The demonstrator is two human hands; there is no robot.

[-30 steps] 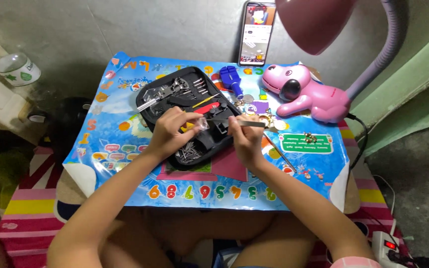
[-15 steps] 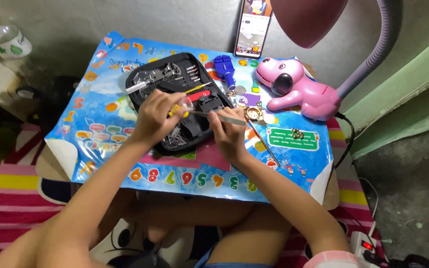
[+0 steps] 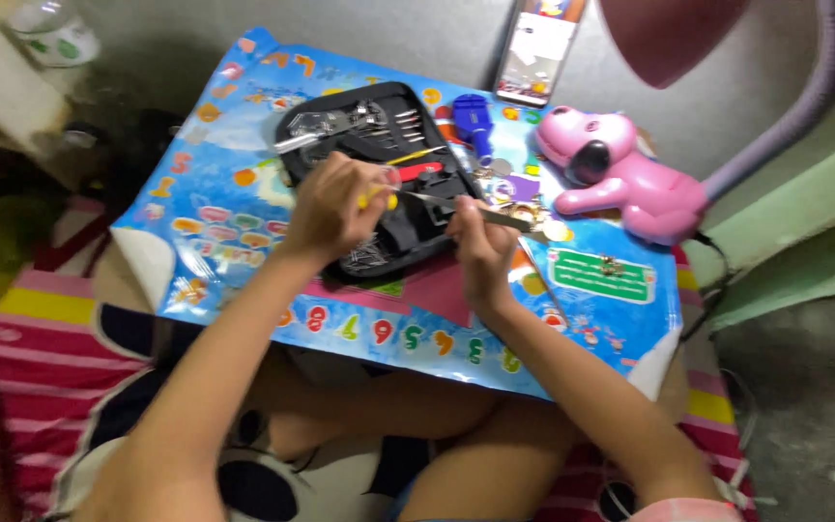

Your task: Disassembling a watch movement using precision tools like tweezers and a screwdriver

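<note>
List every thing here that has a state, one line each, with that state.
Black zip tool case: open, lying flat.
Smartphone: screen lit.
Left hand: closed on a yellow-handled tool.
Right hand: pinching thin metal tweezers.
Pink dog-shaped lamp: upright.

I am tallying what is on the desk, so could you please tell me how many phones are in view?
1. The phone stands at the far edge of the blue mat, behind the black tool case; others may be out of frame.
</note>
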